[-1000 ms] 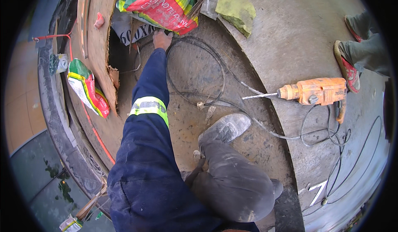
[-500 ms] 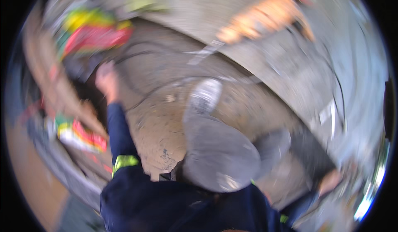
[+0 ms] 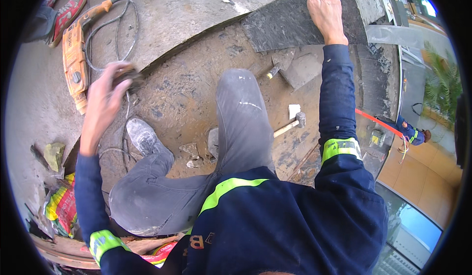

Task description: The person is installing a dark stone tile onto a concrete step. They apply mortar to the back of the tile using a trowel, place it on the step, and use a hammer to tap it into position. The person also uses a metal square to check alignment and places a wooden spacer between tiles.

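Note:
My left hand [image 3: 107, 95] is closed on a dark object [image 3: 129, 79], blurred and too unclear to name, just right of the orange power drill [image 3: 74, 66]. A looped cable [image 3: 118, 36] runs beside the drill. At the upper right, my right hand [image 3: 324, 12] grips a thin, dark slab [image 3: 275, 26] near its edge. Below that slab lie a broken grey piece [image 3: 297, 73] and a small tool with a yellow band [image 3: 272, 72]. A hammer [image 3: 300, 121] with a pale handle rests right of my raised knee, beside a small white piece [image 3: 294, 109].
A concrete step edge [image 3: 182, 44] crosses the top. Someone's red shoes [image 3: 68, 14] stand upper left. Bags [image 3: 64, 203] and a yellowish stone [image 3: 53, 154] lie lower left. At right are a red strap [image 3: 378, 122], a crouching person [image 3: 412, 135] and a plant [image 3: 437, 83].
My view has swung right. My left hand has left the bags and now holds a dark object. My right hand, low and blurred half a second ago, now grips the slab.

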A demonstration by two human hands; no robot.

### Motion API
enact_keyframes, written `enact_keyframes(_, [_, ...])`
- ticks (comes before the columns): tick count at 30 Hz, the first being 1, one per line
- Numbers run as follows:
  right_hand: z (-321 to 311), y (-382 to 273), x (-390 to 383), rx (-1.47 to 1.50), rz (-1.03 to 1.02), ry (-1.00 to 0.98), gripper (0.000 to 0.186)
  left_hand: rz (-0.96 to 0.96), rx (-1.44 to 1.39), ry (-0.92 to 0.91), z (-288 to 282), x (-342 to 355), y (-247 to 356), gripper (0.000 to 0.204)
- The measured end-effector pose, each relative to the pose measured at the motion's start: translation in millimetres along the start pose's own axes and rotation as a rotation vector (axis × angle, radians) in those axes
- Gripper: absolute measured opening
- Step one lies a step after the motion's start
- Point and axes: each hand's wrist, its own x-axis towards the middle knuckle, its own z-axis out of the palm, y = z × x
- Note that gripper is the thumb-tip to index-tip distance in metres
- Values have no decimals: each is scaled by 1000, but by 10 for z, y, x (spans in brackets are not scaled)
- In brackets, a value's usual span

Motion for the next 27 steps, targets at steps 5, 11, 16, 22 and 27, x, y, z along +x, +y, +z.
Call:
enact_keyframes(5, [117,289,-102,-96,-15,-104,39,258,154,-339,846,789,149,35])
enact_keyframes(11, [96,666,-68,26,-51,-299,45,178,-72,-56,733,25,-331,38])
enact_keyframes(16, [90,823,84,-53,33,-223,51,-432,-309,733,814,-1853,-1151,22])
enact_keyframes(22, [17,305,146,-191,74,-211,51,-1499,-166,1360,1259,-4366,-2154,47])
enact_keyframes(27, [2,-173,89,-227,-21,-144,40,-1611,311,1337,1102,-5696,-2936,35])
